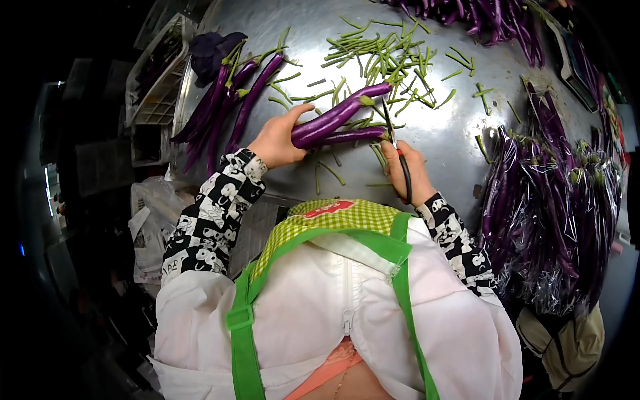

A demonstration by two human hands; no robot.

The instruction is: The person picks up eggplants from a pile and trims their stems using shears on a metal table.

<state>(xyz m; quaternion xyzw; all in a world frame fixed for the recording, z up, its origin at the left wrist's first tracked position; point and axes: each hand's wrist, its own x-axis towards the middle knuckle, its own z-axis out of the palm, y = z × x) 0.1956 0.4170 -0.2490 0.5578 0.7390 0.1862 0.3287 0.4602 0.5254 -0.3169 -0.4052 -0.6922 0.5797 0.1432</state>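
My left hand is wrapped round the lower ends of a few long purple eggplants, whose stem ends point right. In my right hand is a pair of scissors with dark handles and a touch of red. Its blades reach up beside the green caps of the held eggplants. Whether the blades touch a stem I cannot tell. Cut green stems lie scattered on the metal table beyond the eggplants. Left of my left hand rests a pile of eggplants with stems on.
Eggplants in clear plastic bags are stacked at the right. More eggplants lie at the far edge. A dark cloth-like bundle sits at the back left, near a white crate. A plastic bag is at the lower left.
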